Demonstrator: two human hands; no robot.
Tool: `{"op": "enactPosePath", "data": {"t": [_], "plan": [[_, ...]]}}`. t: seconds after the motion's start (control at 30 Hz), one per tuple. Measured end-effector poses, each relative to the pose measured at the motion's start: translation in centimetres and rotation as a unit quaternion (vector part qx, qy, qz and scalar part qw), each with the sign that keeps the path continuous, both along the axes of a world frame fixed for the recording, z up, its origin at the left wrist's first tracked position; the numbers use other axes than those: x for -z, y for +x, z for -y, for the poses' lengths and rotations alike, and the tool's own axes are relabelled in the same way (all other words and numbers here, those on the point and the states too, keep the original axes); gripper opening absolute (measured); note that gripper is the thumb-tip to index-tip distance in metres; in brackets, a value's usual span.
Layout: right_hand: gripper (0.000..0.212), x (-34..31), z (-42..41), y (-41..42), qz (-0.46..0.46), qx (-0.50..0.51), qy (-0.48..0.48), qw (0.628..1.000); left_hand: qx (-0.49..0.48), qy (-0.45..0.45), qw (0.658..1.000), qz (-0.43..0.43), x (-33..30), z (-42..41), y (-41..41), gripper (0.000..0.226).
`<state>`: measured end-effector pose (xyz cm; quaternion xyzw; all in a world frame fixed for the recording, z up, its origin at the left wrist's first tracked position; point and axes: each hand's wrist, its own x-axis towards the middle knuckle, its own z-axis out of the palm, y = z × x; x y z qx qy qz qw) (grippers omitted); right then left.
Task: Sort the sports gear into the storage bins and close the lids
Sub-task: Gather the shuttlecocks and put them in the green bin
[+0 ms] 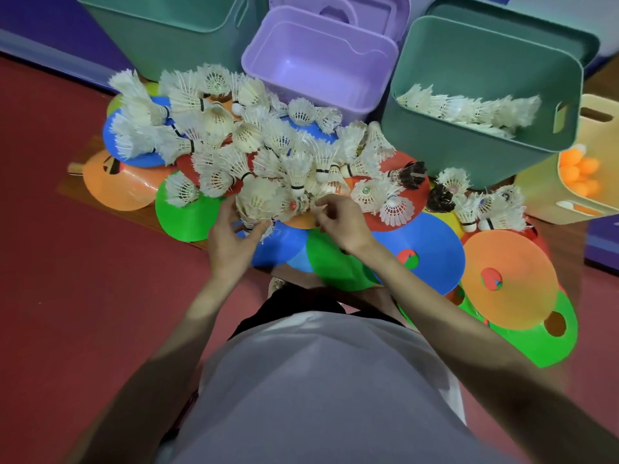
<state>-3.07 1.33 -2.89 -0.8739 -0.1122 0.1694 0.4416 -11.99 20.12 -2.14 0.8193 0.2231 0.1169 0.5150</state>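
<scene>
Both hands work at the near edge of the shuttlecock pile (254,145), which lies on coloured disc cones (432,249). The left hand (231,239) cups a cluster of shuttlecocks (259,199); the right hand (338,219) pinches feathers just beside it. The green bin (482,68), far right, holds shuttlecocks.

The pile of shuttlecocks (268,152) is the landmark, heaped on overlapping disc cones (432,252) that spread across the floor (67,296) and reach out nearer the person and to the right of the pile. Directly behind the pile stands an open bin (321,65), with its lid (338,11) behind it. Behind and left of the pile is another bin (167,31). Behind and right of the pile is a bin (475,128) with shuttlecocks lying in it. Farther right sits a bin (542,192) holding table tennis balls (579,172). Both hands, the left hand (231,239) and the right hand (341,219), are at the pile's near edge.
</scene>
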Motion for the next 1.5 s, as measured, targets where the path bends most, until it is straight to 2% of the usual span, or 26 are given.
{"op": "enactPosePath", "data": {"t": [0.2,0.4,0.5,0.57,0.67,0.73,0.93,1.03,1.13,1.27,1.4,1.5], "plan": [[0.031,-0.1,-4.7,1.0,-0.002,-0.032,-0.111,0.993,0.029,0.021,0.999,-0.009,0.2,-3.2,0.6,0.06],[0.026,-0.3,-5.8,1.0,0.02,0.051,-0.157,0.986,0.101,0.061,0.993,-0.011,-0.1,-6.2,1.1,0.063],[0.021,-1.7,-5.3,0.7,0.092,0.108,-0.114,0.983,0.129,0.067,0.989,-0.013,0.2,-7.4,1.6,0.061],[0.025,-3.1,-5.3,0.4,0.124,0.149,-0.023,0.981,0.14,0.066,0.988,-0.018,0.4,-8.0,2.1,0.061],[0.035,-4.8,-6.1,0.3,0.1,0.191,0.111,0.97,0.166,0.066,0.984,-0.023,0.8,-8.7,2.9,0.061],[0.028,-5.0,-6.7,0.4,0.073,0.19,0.147,0.968,0.19,0.067,0.979,-0.015,0.9,-8.9,3.5,0.059],[0.033,-3.9,-7.9,0.3,0.037,0.153,0.118,0.981,0.245,0.061,0.968,-0.002,0.0,-8.9,5.3,0.058],[0.033,-3.4,-8.5,0.0,0.021,0.174,0.123,0.977,0.262,0.06,0.963,-0.001,-0.4,-8.9,6.1,0.059],[0.014,-3.2,-8.8,-0.2,0.012,0.204,0.147,0.968,0.286,0.055,0.957,-0.003,-0.6,-9.0,6.7,0.057],[0.018,-3.5,-8.5,-0.6,0.01,0.219,0.173,0.96,0.313,0.037,0.949,-0.018,-0.5,-9.0,7.1,0.056],[0.006,-3.7,-7.1,-0.7,0.017,0.26,0.176,0.949,0.322,0.022,0.946,-0.03,-0.7,-8.7,7.1,0.057],[0.005,-2.5,-4.7,-0.5,0.036,0.324,0.117,0.938,0.323,0.015,0.946,-0.034,-0.6,-8.3,7.3,0.056]]}}
